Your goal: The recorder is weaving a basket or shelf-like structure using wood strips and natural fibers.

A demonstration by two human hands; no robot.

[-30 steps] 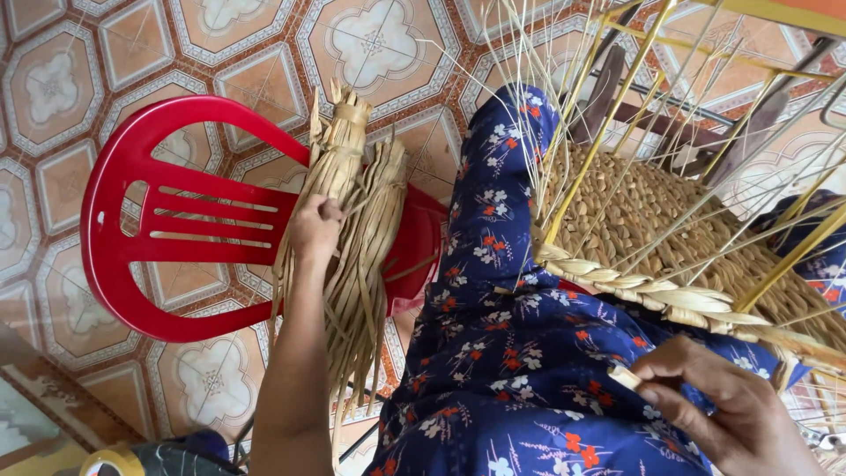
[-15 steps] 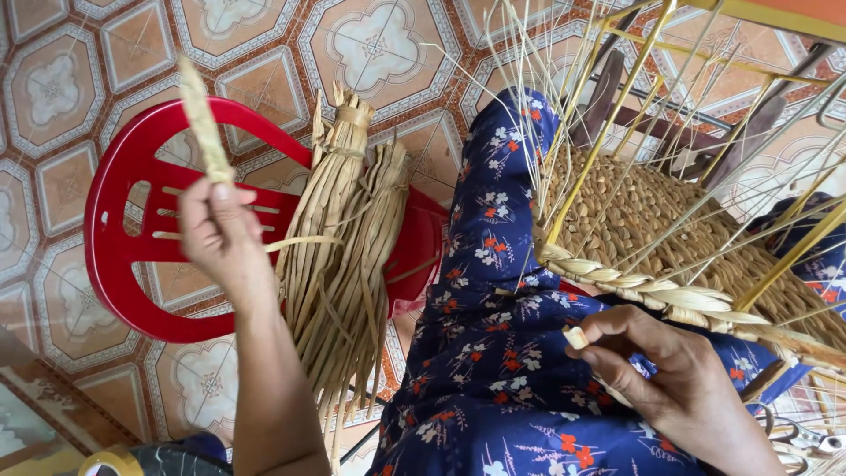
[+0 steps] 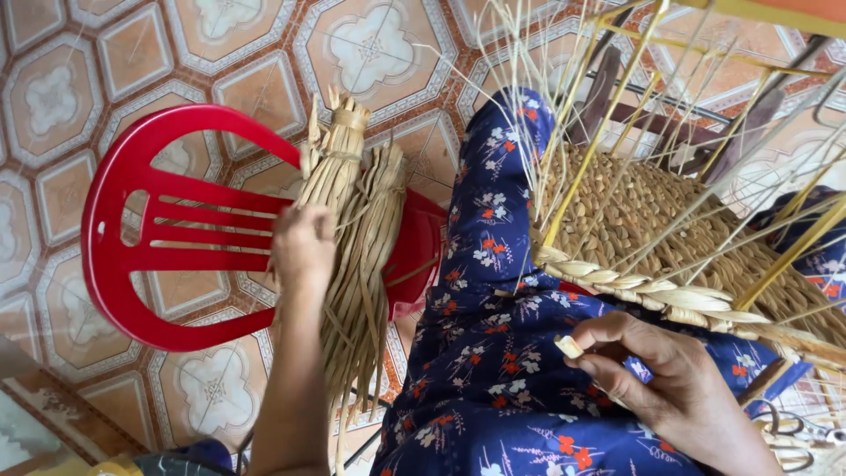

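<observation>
The left hand (image 3: 302, 247) closes on the dried straw bundle (image 3: 357, 264) lying over the red chair (image 3: 159, 229) at nine o'clock. The right hand (image 3: 661, 379) pinches a strand end (image 3: 568, 345) beside the basket (image 3: 670, 229) at three o'clock. The straw looks light, limp and brittle, best gripped near its tied top.

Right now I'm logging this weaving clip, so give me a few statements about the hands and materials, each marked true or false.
1. The left hand rests on the bundle of dried straw. True.
2. The bundle lies on a blue stool. False: it lies on a red plastic chair.
3. The right hand pinches a pale strand end. True.
4. The woven basket sits on the tiled floor. False: it rests on the lap, against the floral trousers.
</observation>
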